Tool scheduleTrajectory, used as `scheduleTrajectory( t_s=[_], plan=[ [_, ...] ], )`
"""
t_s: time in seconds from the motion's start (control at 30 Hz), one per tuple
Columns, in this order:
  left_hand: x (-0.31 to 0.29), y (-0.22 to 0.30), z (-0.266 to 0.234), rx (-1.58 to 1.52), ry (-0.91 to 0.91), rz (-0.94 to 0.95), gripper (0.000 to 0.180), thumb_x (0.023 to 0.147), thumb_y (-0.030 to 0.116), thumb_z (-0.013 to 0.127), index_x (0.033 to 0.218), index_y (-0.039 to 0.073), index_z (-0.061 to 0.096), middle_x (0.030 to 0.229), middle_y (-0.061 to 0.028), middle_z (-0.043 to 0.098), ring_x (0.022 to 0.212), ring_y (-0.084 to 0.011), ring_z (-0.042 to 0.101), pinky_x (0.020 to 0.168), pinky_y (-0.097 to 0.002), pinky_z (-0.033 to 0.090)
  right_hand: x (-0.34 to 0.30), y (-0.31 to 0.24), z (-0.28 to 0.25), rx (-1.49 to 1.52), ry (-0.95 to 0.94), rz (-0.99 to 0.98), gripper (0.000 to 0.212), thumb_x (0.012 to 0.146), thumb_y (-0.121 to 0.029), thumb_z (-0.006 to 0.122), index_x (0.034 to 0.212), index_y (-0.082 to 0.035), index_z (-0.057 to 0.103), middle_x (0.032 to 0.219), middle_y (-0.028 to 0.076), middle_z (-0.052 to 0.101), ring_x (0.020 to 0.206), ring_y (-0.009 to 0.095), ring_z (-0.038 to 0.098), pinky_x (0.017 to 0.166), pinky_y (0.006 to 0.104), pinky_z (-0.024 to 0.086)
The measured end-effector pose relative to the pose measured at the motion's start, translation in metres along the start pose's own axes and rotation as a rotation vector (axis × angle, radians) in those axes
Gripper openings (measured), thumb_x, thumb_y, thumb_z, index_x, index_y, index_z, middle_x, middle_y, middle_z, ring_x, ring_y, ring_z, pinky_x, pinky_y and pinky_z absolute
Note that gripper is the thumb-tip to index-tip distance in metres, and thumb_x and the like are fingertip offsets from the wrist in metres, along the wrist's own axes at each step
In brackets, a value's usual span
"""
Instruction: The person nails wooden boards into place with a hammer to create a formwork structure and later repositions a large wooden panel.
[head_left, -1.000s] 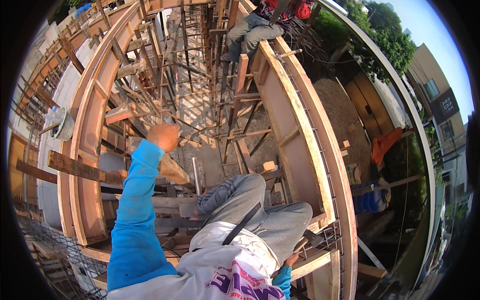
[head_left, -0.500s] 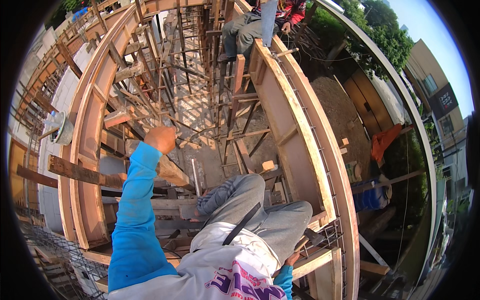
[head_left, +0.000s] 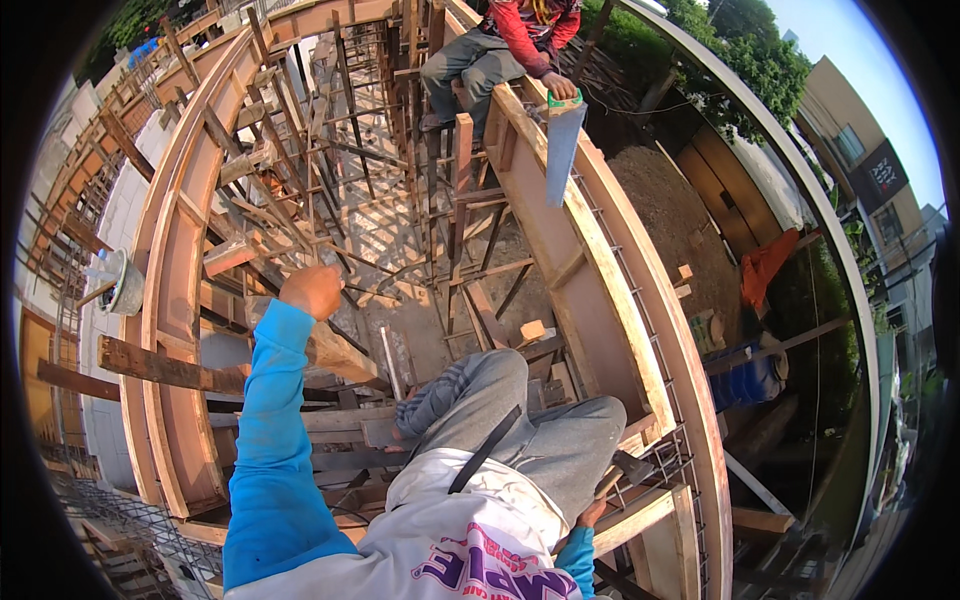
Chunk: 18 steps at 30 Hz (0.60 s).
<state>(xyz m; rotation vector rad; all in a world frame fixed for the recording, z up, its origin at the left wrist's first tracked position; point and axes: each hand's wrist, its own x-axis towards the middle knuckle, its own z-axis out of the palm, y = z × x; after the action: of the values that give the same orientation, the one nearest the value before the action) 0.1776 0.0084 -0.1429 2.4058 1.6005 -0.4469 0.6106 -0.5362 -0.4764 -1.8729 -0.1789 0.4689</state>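
My left arm, in a blue sleeve, reaches forward. At its end my left hand (head_left: 313,291) is closed in a fist, fingers down and mostly hidden; anything inside it cannot be made out. Just below it stands a rough timber post (head_left: 343,352). Low beside my right hip, my right hand (head_left: 592,513) is partly covered by my leg and closed round the handle of a hammer (head_left: 632,466). The hammer's dark head lies over the corner of the wooden formwork, by the steel bars. Ahead, a co-worker's hand holds a handsaw (head_left: 564,150) with a green handle, blade pointing down.
I sit between two long formwork walls, the right one (head_left: 585,270) and the left one (head_left: 185,260). Rebar (head_left: 672,455) runs inside the right wall. Timber props stand far below. A bucket (head_left: 124,283) hangs at the left; a blue drum (head_left: 745,378) stands at lower right.
The co-worker's hand and saw have come lower and nearer, now with the handle in view. My left hand has shifted slightly left and down; my right hand stays by the hammer.
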Motion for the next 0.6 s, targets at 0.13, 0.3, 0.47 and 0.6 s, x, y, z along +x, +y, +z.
scheduleTrajectory(
  t_s=[0.13, 0.3, 0.47, 0.6],
  plan=[
    [-0.004, -0.004, 0.003, -0.001, 0.045, -0.007, 0.023, 0.094, 0.024, 0.051, 0.100, 0.003, 0.057, 0.091, -0.0227, 0.065, 0.086, -0.0405, 0.062, 0.074, -0.0511, 0.048, -0.009, -0.024, 0.005, -0.019, -0.045, -0.083, 0.037, 0.088, -0.021, 0.055, 0.111, 0.008, 0.057, 0.102, 0.015, 0.065, 0.088, 0.023, 0.060, 0.078, 0.0362, 0.049],
    [-0.009, 0.011, -0.012, 0.086, 0.008, -0.022, 0.027, 0.095, 0.026, 0.050, 0.104, 0.001, 0.056, 0.095, -0.0209, 0.066, 0.089, -0.0375, 0.064, 0.075, -0.0481, 0.050, -0.008, -0.026, 0.008, -0.035, 0.023, -0.049, 0.039, 0.084, -0.022, 0.061, 0.110, 0.007, 0.058, 0.098, 0.014, 0.066, 0.084, 0.022, 0.061, 0.075, 0.0351, 0.049],
    [-0.007, 0.006, -0.006, 0.070, 0.003, -0.064, 0.027, 0.095, 0.025, 0.049, 0.107, 0.001, 0.056, 0.095, -0.0215, 0.066, 0.090, -0.0386, 0.063, 0.076, -0.0485, 0.050, -0.020, -0.048, 0.015, -0.092, -0.011, -0.079, 0.030, 0.091, -0.019, 0.053, 0.108, 0.004, 0.060, 0.096, 0.011, 0.067, 0.081, 0.020, 0.059, 0.074, 0.0336, 0.048],
    [-0.009, 0.009, -0.011, 0.035, -0.026, -0.094, 0.028, 0.097, 0.024, 0.047, 0.110, 0.001, 0.056, 0.098, -0.0219, 0.065, 0.091, -0.0398, 0.061, 0.078, -0.0503, 0.049, -0.018, -0.039, 0.013, -0.020, -0.030, -0.110, 0.028, 0.092, -0.018, 0.053, 0.109, 0.003, 0.060, 0.097, 0.010, 0.067, 0.082, 0.019, 0.059, 0.074, 0.0323, 0.049]
  ],
)
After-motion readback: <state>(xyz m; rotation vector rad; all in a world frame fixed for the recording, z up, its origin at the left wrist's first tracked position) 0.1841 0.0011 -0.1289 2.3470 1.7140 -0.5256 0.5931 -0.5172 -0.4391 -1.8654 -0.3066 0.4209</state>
